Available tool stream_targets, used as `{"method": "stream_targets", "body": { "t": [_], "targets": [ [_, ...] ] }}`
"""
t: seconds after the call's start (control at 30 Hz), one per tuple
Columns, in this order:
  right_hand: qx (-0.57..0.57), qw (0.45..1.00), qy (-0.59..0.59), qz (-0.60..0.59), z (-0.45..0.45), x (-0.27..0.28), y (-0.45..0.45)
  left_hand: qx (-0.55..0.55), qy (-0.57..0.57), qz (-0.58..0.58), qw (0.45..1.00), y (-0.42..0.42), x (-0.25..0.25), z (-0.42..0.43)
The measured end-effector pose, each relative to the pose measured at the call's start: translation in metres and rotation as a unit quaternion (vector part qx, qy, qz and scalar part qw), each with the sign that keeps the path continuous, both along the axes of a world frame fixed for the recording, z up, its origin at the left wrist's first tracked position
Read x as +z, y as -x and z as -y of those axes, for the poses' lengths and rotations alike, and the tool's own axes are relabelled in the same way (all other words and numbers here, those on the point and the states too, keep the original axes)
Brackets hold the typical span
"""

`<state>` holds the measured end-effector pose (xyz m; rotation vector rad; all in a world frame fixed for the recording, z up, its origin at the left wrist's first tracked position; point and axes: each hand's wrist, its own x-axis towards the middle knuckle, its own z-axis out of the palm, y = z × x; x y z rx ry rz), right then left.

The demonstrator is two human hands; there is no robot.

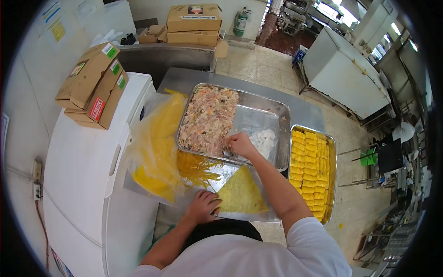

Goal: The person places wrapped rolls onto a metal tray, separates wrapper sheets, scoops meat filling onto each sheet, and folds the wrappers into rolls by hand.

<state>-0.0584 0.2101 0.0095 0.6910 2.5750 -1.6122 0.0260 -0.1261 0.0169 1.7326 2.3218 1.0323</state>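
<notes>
My right hand reaches into the large metal tray, its fingers pressed together at the lower edge of the chopped meat filling. White paste lies in the right half of that tray. My left hand rests with curled fingers at the left corner of a yellow triangular wrapper sheet on the metal table. Whether it grips the sheet is hard to make out. Thin yellow strips lie just above it, beside a plastic bag of yellow sheets.
A second metal tray of yellow rolls stands at the right. On the left is a white freezer with cardboard boxes. More boxes sit behind the table. A white cabinet stands at the back right.
</notes>
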Motion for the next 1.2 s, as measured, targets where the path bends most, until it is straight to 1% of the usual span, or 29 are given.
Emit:
{"method": "stream_targets", "body": {
  "t": [0.07, 0.17, 0.27, 0.37, 0.47, 0.57, 0.67, 0.73, 0.77, 0.87, 0.97, 1.07, 1.1, 1.17, 1.2],
  "targets": [
    [0.037, 0.998, 0.028, 0.045, 0.002, 0.012, -0.008, 0.0, -0.007, -0.001, 1.0, 0.002, -0.001, 0.0],
    [0.005, 0.999, -0.013, 0.047, -0.001, 0.021, -0.009, 0.0, -0.018, 0.003, 1.0, 0.0, -0.001, 0.001],
    [-0.016, 0.999, 0.006, -0.048, 0.004, 0.007, -0.007, -0.001, -0.021, 0.005, 1.0, 0.001, -0.003, 0.003],
    [-0.026, 0.994, -0.053, 0.095, 0.005, 0.041, 0.003, -0.002, -0.02, 0.006, 1.0, 0.0, -0.009, 0.005],
    [-0.004, 0.978, -0.183, 0.097, 0.006, 0.042, 0.009, -0.002, -0.026, 0.001, 1.0, 0.001, -0.012, 0.005],
    [-0.007, 0.965, -0.259, 0.031, 0.008, 0.018, 0.007, 0.0, -0.032, 0.006, 0.999, 0.001, -0.012, 0.005],
    [0.054, 0.963, -0.261, 0.037, 0.015, 0.016, 0.006, 0.001, -0.044, 0.007, 0.999, 0.0, -0.013, 0.006],
    [0.124, 0.958, -0.252, 0.062, 0.018, 0.011, 0.006, 0.002, -0.051, -0.002, 0.999, 0.0, -0.017, 0.006],
    [0.159, 0.953, -0.247, 0.074, 0.018, 0.01, 0.007, 0.001, -0.048, 0.0, 0.999, 0.0, -0.019, 0.006],
    [0.233, 0.923, -0.293, 0.093, 0.015, 0.009, 0.014, 0.001, -0.046, 0.001, 0.999, -0.001, -0.019, 0.006],
    [0.311, 0.921, -0.179, 0.152, 0.008, 0.04, 0.017, 0.001, -0.045, -0.003, 0.999, -0.001, -0.02, 0.007],
    [0.258, 0.95, -0.03, 0.173, -0.011, 0.063, 0.009, 0.001, -0.046, 0.0, 0.999, -0.001, -0.02, 0.006],
    [0.215, 0.96, 0.047, 0.173, -0.015, 0.069, 0.003, 0.002, -0.049, 0.0, 0.999, -0.001, -0.018, 0.006],
    [0.123, 0.957, 0.201, 0.169, -0.019, 0.08, -0.008, 0.002, -0.048, -0.001, 0.999, -0.001, -0.016, 0.006],
    [0.095, 0.952, 0.249, 0.149, -0.019, 0.08, -0.014, 0.002, -0.045, -0.001, 0.999, 0.0, -0.017, 0.006]
  ]
}}
